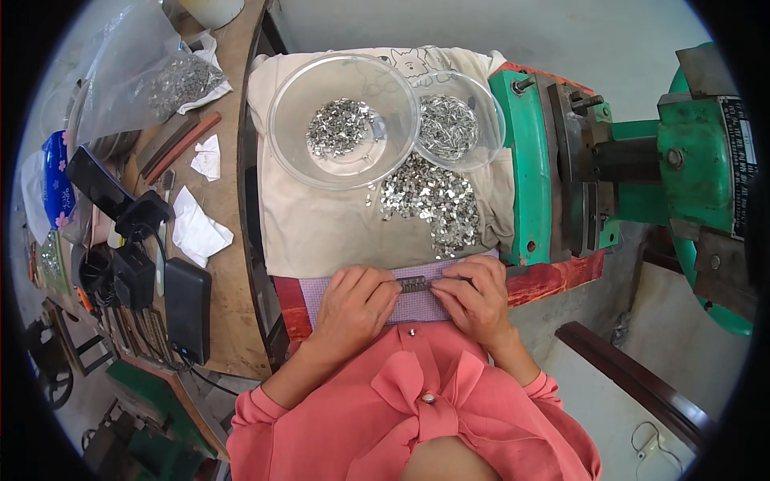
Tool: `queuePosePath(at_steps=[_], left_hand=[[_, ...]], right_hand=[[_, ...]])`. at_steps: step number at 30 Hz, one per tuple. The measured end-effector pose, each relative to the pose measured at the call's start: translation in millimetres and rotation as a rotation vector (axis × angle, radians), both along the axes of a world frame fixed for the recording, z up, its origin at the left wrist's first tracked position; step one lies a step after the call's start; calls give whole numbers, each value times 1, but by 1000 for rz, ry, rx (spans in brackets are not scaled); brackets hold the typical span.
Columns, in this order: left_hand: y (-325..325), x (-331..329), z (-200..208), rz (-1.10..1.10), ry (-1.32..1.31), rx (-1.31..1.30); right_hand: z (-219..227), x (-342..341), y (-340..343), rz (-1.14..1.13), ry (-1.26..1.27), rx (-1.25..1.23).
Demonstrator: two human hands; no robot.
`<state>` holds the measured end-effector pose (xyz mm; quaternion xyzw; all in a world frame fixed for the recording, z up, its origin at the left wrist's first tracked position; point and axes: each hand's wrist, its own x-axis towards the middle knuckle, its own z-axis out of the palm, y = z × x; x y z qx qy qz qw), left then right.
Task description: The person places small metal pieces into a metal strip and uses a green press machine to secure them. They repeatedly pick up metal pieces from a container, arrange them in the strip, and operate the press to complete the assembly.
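A small dark metal block with a row of slots (413, 284) lies level between my two hands, above a lilac checked cloth (411, 309). My left hand (357, 301) is closed, its thumb and fingertips pinching the block's left end. At the right end, my right hand (477, 298) pinches too, with its fingers bent; any small piece in its fingertips is too small to make out. Just beyond the hands, a heap of small shiny metal pieces (437, 204) is spread over a beige cloth (321, 236).
Behind the heap stand a large clear tub (281, 148) and a smaller clear bowl (496, 136), both holding metal pieces. A green machine (525, 208) borders the right side. On the left, a wooden bench (228, 313) carries a black power bank (188, 309), a phone, cables and paper scraps.
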<state>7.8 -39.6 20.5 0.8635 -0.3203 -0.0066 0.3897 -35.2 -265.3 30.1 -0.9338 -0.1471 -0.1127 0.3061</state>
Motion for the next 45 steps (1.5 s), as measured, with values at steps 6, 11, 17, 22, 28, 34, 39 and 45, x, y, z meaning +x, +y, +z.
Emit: queuePosePath(at_steps=[6,11,17,22,28,34,39,45], left_hand=[[-4,2,4,13,8,32],[-4,2,4,24,33,32],[-2,3,7,-4,53,39],[1,0,7,24,92,15],[22,-2,8,123,93,31],[39,-4,7,119,44,122],[36,-3,6,75,15,109],[32,-2,8,-56,-87,193]], right_hand=[[-4,-3,2,9,2,22],[-3,-1,5,16,-9,10],[-5,2,7,65,-32,-57],[-3,5,4,82,-11,-44],[-3,3,3,62,61,-32],[-5,4,5,68,81,-48],[-4,5,4,69,75,-45],[-9,5,5,56,62,-20]])
